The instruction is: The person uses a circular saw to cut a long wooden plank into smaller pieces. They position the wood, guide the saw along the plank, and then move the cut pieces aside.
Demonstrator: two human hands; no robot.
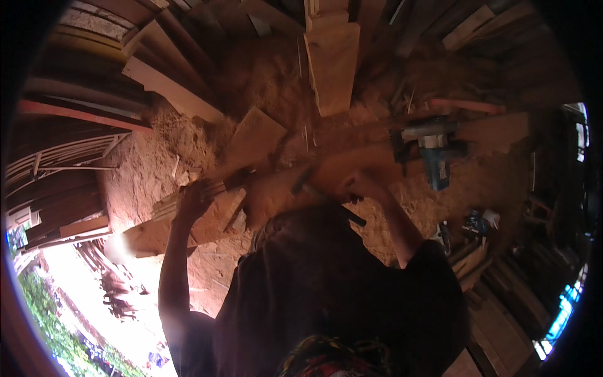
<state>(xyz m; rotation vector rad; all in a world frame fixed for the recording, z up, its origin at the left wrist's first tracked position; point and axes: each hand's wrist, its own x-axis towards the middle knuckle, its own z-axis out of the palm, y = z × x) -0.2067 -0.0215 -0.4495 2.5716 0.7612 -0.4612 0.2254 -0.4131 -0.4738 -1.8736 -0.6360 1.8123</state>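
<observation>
We see a long wooden beam (pixel 352 160) lying across a bench buried in sawdust (pixel 264 75), running from lower left up toward the right. Our left hand (pixel 191 200) presses down on the beam's left stretch, fingers spread over a short stack of thin wood offcuts (pixel 207 204) — it grips nothing that we can make out, only bears flat on the wood. Our right hand (pixel 359 185) is closed round the handle of a dark tool (pixel 326 200) — a chisel or hammer, we cannot tell which — whose head meets the beam near its middle, between the two hands. Farther right along the beam sits a blue power planer (pixel 433 151), well apart from both hands. Loose planks (pixel 330 63) lean beyond the bench.
</observation>
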